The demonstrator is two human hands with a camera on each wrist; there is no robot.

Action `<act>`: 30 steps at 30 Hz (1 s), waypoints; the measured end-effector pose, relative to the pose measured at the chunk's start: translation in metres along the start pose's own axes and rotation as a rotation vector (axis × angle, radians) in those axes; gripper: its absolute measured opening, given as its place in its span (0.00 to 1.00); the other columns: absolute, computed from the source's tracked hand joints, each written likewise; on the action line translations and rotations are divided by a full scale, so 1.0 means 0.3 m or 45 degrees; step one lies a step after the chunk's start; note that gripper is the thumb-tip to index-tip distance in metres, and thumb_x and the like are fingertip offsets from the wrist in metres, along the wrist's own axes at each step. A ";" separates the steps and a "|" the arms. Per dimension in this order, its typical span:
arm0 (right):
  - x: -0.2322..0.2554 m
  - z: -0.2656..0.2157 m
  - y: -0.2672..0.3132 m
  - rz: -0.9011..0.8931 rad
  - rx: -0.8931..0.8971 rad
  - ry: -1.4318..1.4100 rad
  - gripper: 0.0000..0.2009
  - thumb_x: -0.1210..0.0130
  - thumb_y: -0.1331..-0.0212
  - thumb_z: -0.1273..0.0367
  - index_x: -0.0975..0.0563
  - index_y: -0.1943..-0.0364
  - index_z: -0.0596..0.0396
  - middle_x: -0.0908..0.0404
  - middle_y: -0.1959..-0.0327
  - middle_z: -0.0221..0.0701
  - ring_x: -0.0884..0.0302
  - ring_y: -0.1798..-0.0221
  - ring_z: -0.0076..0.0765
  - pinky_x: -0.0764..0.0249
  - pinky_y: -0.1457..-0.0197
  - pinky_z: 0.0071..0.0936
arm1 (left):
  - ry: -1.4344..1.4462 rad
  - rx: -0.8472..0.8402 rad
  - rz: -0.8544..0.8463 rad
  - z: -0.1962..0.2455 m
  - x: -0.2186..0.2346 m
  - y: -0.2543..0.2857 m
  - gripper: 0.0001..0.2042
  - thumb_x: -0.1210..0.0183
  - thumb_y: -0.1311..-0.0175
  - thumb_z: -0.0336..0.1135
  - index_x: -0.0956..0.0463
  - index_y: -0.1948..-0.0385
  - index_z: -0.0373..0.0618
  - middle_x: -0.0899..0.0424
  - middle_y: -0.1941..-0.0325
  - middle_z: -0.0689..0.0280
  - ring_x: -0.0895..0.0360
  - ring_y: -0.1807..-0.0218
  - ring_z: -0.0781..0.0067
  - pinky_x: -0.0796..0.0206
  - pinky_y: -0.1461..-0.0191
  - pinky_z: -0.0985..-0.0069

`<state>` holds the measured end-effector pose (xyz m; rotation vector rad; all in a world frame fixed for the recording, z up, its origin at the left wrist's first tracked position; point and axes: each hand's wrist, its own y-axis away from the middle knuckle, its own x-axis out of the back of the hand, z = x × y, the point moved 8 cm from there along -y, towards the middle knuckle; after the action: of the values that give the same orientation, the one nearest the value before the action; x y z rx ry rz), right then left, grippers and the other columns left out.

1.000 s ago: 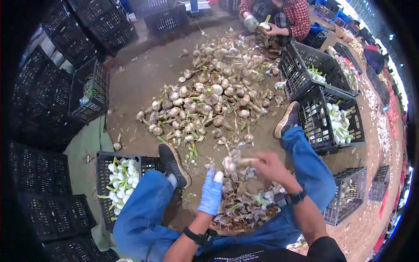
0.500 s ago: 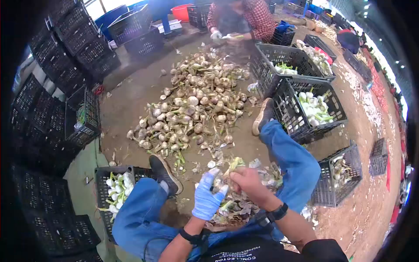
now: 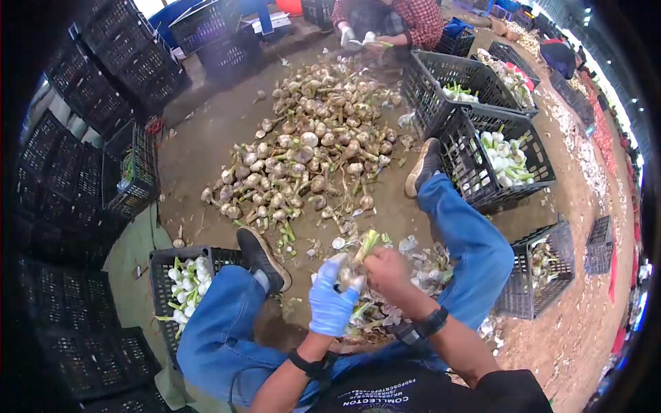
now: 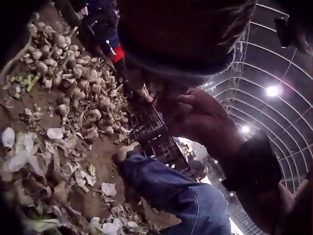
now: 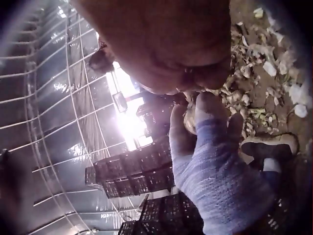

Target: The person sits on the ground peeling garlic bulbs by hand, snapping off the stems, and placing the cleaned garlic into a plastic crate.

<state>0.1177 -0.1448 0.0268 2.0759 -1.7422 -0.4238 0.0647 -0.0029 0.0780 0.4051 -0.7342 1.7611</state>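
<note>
My left hand (image 3: 332,303), in a pale blue glove with whitish fingertips, holds a garlic bulb (image 3: 355,281) between thumb and fingers. The right wrist view shows the gloved hand (image 5: 220,166) around that bulb (image 5: 190,119). My bare right hand (image 3: 389,274) is curled at the bulb's side, its fingers pinching at the stem (image 3: 370,241), which points up and away. Its fingertips are mostly hidden. Below both hands lie loose garlic skins (image 3: 385,313). In the left wrist view the right hand (image 4: 195,112) appears dark, above the jeans.
Ahead is a large heap of unpeeled garlic (image 3: 310,151). Black crates of white garlic stand at left (image 3: 160,289) and right (image 3: 475,196). A crate with stalky garlic (image 3: 506,296) sits nearer right. Stacked crates (image 3: 62,296) line the left. Another person (image 3: 413,24) works garlic across the heap.
The bulb and stem have turned from lying sideways to stem upward. Both hands have come close together at it. The head view has shifted, and the far person's hands have moved.
</note>
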 end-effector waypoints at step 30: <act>-0.043 0.021 0.044 -0.191 -0.065 -0.325 0.12 0.42 0.37 0.61 0.21 0.67 0.55 0.26 0.81 0.20 0.36 0.84 0.14 0.41 0.82 0.16 | 0.606 0.518 -0.119 -0.063 -0.073 0.008 0.20 0.50 0.30 0.46 0.26 0.48 0.39 0.19 0.59 0.66 0.25 0.61 0.80 0.30 0.56 0.78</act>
<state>0.1009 -0.1347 0.0273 2.2031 -1.6951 -0.8001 0.0711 -0.0069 0.0499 0.2659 -0.0173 1.8203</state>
